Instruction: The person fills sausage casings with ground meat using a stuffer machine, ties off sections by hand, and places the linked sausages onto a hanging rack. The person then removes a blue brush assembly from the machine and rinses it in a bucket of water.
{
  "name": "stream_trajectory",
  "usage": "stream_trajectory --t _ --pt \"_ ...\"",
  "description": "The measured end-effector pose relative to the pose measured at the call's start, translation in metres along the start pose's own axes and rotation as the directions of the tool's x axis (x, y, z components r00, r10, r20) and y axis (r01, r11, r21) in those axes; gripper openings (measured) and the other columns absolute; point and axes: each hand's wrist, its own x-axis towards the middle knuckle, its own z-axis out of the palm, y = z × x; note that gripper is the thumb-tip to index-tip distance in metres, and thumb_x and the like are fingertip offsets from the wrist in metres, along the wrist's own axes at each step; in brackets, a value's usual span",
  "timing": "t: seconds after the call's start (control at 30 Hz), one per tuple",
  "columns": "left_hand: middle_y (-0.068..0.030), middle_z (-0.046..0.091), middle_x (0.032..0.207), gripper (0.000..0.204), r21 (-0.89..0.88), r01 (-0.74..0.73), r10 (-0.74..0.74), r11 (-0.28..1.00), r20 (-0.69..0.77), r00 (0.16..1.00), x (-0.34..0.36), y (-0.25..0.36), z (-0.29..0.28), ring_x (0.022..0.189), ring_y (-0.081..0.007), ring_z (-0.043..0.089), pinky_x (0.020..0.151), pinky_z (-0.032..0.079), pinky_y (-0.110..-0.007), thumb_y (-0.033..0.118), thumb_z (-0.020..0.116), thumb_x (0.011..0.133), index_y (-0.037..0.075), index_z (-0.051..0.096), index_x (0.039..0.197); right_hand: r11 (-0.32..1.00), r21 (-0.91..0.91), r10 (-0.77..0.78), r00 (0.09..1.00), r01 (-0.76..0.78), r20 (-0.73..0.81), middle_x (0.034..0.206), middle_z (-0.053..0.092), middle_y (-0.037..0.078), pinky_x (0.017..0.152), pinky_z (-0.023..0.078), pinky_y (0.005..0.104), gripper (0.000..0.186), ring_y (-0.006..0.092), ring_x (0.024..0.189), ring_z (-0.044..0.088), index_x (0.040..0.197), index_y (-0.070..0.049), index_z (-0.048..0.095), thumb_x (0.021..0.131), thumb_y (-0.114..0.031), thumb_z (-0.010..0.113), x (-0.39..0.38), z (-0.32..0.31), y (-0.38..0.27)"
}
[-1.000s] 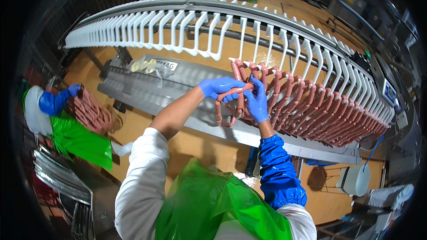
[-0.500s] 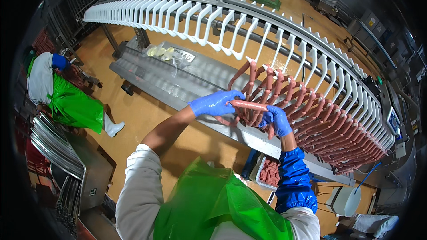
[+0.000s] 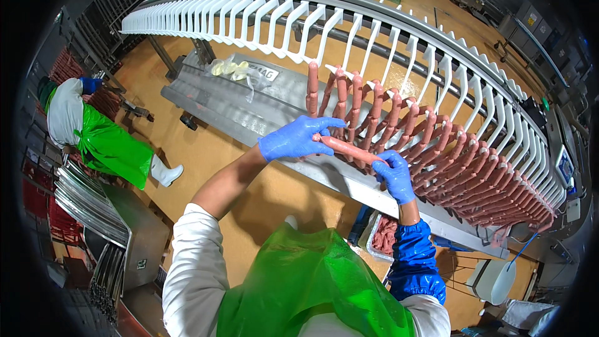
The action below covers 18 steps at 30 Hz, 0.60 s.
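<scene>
Between my two blue-gloved hands a pink sausage (image 3: pixel 353 150) stretches, sloping down to the right. My left hand (image 3: pixel 297 139) pinches its left end between thumb and fingers. Around its other end my right hand (image 3: pixel 397 176) is closed. Just beyond, linked sausages (image 3: pixel 430 143) hang in loops from the white hooks (image 3: pixel 399 62) of a curved rail, from the middle toward the right. The hooks on the left half carry no sausages. Sausages behind my hands are partly hidden by them.
A long metal trough (image 3: pixel 243 112) runs beneath the hooks, with a clear plastic bag (image 3: pixel 237 72) on it. Below my right arm sits a tub of meat (image 3: pixel 385 237). At left, a person in a green apron (image 3: pixel 112 143) bends near metal racks (image 3: pixel 93 206). A white bin (image 3: pixel 493 281) stands lower right.
The held sausage now slopes more steeply, its right end lower. The hanging row has shifted left in view, and its leftmost loop hangs straighter. The person at left has moved slightly.
</scene>
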Motion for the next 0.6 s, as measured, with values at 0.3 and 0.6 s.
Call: stream_trajectory --t 0.3,0.6 --pt "-0.0096 0.068 0.083 0.054 -0.184 -0.032 0.069 0.982 0.196 0.978 0.015 -0.046 -0.058 0.076 -0.0152 0.067 0.068 0.056 -0.028 0.011 0.069 0.081 0.003 0.05 0.131 0.59 -0.573 -0.743 0.661 0.569 -0.109 0.072 0.044 0.003 0.058 0.036 0.0291 0.018 0.0133 0.066 0.042 0.073 -0.005 0.048 0.079 0.008 0.06 0.044 0.051 -0.017" --pt "-0.0085 0.065 0.095 0.016 -0.173 -0.239 0.242 0.956 -0.002 0.97 0.009 -0.16 -0.136 0.093 -0.015 0.063 0.08 0.051 -0.031 0.004 0.064 0.083 0.004 0.068 0.099 0.984 -0.041 0.175 0.897 -0.173 0.405 0.068 0.059 0.0 0.04 0.033 0.0191 0.043 0.0038 0.046 0.042 0.124 -0.006 0.052 0.091 -0.032 0.06 0.096 0.181 -0.015"
